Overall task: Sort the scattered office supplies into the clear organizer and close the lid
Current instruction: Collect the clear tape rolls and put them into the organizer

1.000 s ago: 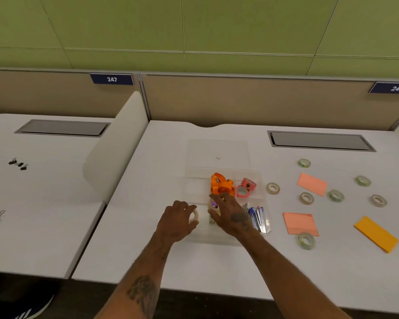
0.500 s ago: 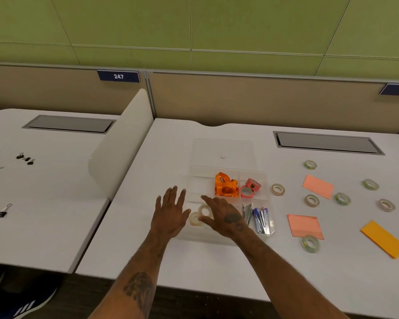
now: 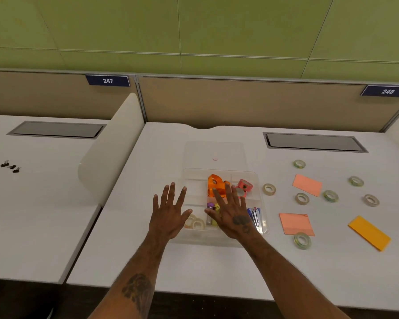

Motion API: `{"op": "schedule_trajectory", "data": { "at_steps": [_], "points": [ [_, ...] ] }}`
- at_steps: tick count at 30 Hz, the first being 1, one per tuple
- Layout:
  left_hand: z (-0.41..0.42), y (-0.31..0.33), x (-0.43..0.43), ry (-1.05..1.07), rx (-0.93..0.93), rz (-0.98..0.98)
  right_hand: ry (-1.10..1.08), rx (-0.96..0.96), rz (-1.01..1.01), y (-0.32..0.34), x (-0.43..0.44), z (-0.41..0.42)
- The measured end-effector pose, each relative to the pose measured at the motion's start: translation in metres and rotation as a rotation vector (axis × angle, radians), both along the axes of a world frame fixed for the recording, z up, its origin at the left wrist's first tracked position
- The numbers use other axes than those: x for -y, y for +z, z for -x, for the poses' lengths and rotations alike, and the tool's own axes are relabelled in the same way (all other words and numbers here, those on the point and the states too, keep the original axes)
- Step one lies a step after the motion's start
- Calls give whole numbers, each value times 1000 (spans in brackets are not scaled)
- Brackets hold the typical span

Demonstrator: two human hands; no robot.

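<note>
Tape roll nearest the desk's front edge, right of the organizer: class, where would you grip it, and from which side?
Probably from above, pinching across its outer rim. The tape roll lies flat on the desk, hole up, so its wall stands upright and its left and right sides are free.

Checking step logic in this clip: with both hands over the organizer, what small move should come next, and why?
Probably the right hand reaches for the beige tape roll just right of the organizer. It and the left hand are open and hold nothing, more rolls and note pads lie loose on the desk, and the lid lies open behind.
</note>
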State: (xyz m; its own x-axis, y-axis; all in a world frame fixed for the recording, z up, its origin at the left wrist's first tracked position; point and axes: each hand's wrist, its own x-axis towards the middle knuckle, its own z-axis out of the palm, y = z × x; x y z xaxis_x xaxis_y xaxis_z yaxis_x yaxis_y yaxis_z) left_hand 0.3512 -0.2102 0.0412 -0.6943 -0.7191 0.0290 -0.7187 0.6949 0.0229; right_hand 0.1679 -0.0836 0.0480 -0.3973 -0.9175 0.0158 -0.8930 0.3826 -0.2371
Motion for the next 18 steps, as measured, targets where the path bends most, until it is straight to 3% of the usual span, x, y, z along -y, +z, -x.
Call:
{"op": "schedule_trajectory", "data": {
  "at_steps": [18],
  "points": [
    [112,6,-55,-291,-24,-46,-336,-44,-28,-3,-108,82]
  ]
}}
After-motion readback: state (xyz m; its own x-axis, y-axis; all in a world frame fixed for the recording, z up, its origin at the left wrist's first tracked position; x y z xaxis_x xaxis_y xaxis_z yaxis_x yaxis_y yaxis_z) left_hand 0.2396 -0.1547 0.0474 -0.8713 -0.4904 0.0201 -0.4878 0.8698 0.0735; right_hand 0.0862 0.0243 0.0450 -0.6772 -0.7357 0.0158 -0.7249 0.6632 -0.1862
